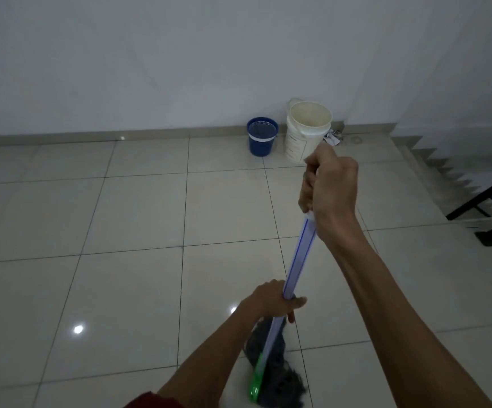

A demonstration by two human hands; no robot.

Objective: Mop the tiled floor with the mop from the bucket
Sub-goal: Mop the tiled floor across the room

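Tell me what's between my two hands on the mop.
Only bare handle, white with a blue stripe, runs from the left hand up to the right hand; the head view shows it.

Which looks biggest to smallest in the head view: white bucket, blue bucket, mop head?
1. mop head, but it lies nearest the camera, so its rank is unsure
2. white bucket
3. blue bucket

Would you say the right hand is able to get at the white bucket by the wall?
Probably not: the right hand grips the mop handle, and the white bucket stands far off across open tiled floor. Nothing blocks the way; stepping closer should do.
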